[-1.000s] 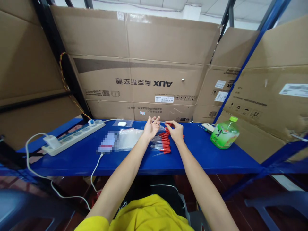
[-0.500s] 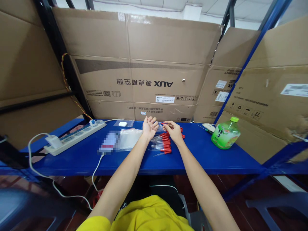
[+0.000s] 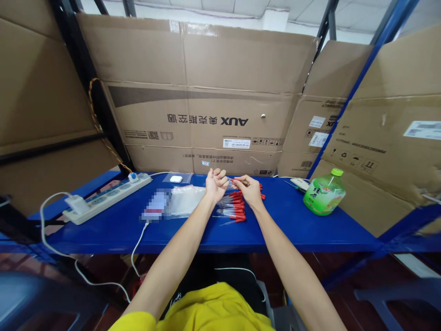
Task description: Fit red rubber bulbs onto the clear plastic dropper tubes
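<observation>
Several thin clear tubes with red caps (image 3: 234, 207) lie in a row on the blue shelf (image 3: 282, 225). Just above and behind that row, my left hand (image 3: 215, 183) and my right hand (image 3: 248, 189) are raised close together. Both are closed in a pinch, and a thin red-capped tube (image 3: 231, 180) runs between them, one end in each hand's fingers. A few more red-capped pieces (image 3: 262, 193) lie behind my right hand.
Clear plastic bags (image 3: 184, 198) and a blurred flat object (image 3: 155, 205) lie left of the hands. A white power strip (image 3: 106, 196) with cables sits far left, a small white case (image 3: 175, 178) behind. A green bottle (image 3: 324, 192) lies right. Cardboard boxes (image 3: 213, 101) wall the back.
My left hand has closed from spread fingers into a pinch. My right hand lifted off the tube row and brought a tube up between both hands.
</observation>
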